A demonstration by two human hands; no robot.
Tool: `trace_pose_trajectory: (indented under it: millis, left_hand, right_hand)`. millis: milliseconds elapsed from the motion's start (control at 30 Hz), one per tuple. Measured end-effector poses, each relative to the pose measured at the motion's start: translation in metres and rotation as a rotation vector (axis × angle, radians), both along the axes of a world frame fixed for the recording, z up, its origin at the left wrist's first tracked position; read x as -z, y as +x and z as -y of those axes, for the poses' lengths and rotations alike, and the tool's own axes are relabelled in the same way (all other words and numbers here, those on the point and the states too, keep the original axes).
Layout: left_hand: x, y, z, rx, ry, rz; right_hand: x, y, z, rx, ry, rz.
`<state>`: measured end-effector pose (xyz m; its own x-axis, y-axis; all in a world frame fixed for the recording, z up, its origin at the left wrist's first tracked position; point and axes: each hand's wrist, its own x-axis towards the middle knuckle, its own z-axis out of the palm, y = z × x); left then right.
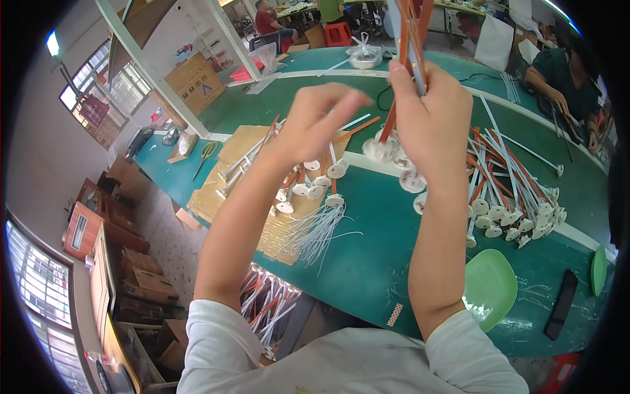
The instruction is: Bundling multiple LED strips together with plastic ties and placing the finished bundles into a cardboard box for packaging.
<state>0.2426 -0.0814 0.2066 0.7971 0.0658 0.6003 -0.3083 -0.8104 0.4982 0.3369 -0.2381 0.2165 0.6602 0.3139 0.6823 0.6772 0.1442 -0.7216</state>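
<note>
Raised over the green table, my right hand (430,111) is closed round a bundle of orange-brown and white strips (412,39). Round white discs (410,178) hang at the lower end of that bundle, partly smeared by motion. My left hand (319,121) is in the air to its left, fingers stretched toward the bundle but apart from it, with nothing visible in them. Below my left hand, more disc-ended strips (315,187) lie on a flattened cardboard sheet (269,240) beside a bunch of thin white strings (315,230). A larger pile of such strips (499,177) lies to the right.
A green plate (489,289), a black phone-like slab (562,305) and a small dotted card (395,315) lie near the front edge. Below the table is a container of strips (266,302). Scissors (209,151) lie at left. Another person (564,79) works at far right.
</note>
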Motion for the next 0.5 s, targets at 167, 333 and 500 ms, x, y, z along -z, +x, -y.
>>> trace_pose_trajectory:
  millis: [167, 333, 500]
  left_hand:
    - [0.061, 0.018, -0.049, -0.747, 0.369, -0.661]
    - [0.093, 0.029, -0.06, -0.84, 0.384, -1.05]
    - [0.105, 0.033, -0.107, -0.669, 0.472, -1.099]
  right_hand:
    - [0.0, 0.012, 0.009, 0.117, -0.017, -0.025]
    - [-0.005, 0.012, 0.022, -0.003, -0.014, -0.178]
    - [-0.004, 0.017, 0.021, -0.043, -0.016, -0.222]
